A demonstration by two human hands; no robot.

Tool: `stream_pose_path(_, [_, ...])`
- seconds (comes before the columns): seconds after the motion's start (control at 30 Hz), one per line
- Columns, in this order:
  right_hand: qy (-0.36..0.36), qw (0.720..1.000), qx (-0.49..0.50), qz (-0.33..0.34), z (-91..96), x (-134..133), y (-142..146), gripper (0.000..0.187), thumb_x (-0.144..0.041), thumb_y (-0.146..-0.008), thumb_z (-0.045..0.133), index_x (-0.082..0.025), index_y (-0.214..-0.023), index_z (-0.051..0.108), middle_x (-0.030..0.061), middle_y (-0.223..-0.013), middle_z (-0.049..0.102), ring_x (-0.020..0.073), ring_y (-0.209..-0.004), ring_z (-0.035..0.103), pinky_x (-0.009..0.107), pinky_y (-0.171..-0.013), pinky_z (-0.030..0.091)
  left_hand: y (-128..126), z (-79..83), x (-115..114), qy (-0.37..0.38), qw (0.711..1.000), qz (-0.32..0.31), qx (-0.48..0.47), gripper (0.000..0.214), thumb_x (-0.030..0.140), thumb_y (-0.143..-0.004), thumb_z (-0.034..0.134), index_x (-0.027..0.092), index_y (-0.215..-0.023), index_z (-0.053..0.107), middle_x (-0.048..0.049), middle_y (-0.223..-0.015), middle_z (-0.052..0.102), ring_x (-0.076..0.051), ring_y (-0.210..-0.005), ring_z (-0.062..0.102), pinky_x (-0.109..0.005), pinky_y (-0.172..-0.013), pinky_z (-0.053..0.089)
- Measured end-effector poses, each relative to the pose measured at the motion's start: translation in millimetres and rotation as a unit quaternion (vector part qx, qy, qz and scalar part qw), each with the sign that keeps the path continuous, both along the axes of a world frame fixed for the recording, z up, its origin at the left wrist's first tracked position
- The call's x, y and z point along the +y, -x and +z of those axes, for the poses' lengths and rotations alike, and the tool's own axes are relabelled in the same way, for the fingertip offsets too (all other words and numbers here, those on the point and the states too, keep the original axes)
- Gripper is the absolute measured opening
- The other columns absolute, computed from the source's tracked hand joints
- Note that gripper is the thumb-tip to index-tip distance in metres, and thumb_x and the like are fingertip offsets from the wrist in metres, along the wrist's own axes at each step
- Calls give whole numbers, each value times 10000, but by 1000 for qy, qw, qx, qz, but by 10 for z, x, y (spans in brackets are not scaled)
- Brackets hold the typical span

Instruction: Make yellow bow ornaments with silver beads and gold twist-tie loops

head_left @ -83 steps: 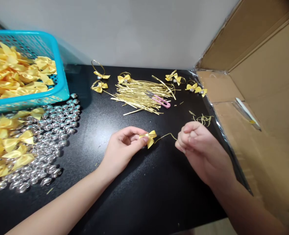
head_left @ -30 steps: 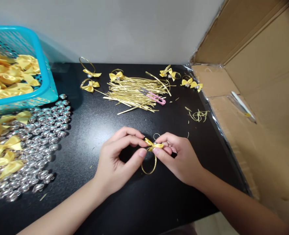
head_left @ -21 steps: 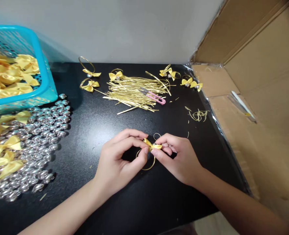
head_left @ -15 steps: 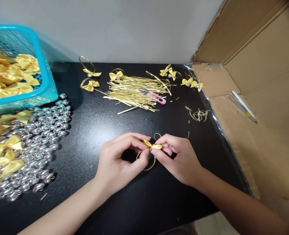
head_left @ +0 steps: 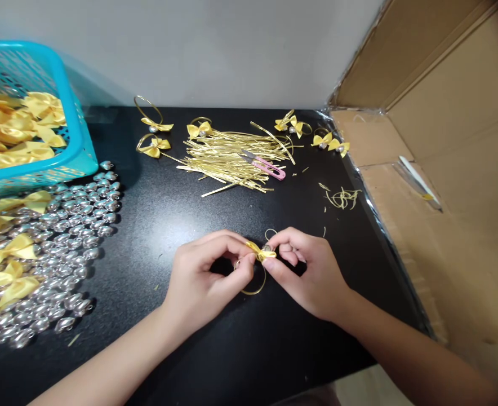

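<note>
A small yellow ribbon bow [head_left: 260, 252] with a gold wire loop [head_left: 254, 288] hanging under it is held between both hands over the black table [head_left: 181, 208]. My left hand [head_left: 207, 276] pinches the bow's left side with thumb and fingers. My right hand [head_left: 306, 270] pinches its right side, and a small wire curl rises just above the fingertips. A silver bead seems to sit at the bow's centre, mostly hidden by the fingers.
A blue basket [head_left: 74, 146] of yellow bows stands at the far left, above a heap of silver beads [head_left: 75, 237] mixed with loose bows. Gold wire strips [head_left: 232, 158] and pink snips [head_left: 270, 167] lie at the back, among finished bows [head_left: 154, 148]. An open cardboard box [head_left: 443, 169] fills the right.
The hands came together from holding bow and wire apart. The wire is now bent into a loop under the bow, and over the last second the loop has shrunk slightly.
</note>
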State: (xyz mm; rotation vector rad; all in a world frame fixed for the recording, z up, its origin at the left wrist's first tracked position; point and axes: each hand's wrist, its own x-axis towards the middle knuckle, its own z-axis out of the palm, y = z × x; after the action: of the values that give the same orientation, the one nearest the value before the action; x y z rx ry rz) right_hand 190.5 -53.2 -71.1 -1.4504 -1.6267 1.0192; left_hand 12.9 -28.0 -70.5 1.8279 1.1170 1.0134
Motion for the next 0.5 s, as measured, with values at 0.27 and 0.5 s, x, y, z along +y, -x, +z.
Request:
stream_pose_path(0.27, [-10,989,138,-51,54,60,-147,138,-198,-822,610,-226,-957,610,-71,-643,380,65,-569,375,192,-531,331,19,-30,24,-49,999,-1,8,100,64,-743,671,153,-698,678,-24,-718,721,-101,-623,666,-183,-576,523])
stream_pose_path(0.5, [-33,999,-36,4,48,74,-19,61,-160,-789,644,-153,-766,699,-53,-567,467,58,-534,424,204,-539,359,26,-53,-17,-152,985,-63,46,109,62,-763,685,161,-808,680,-35,-812,725,-110,-719,693,-186,-674,563])
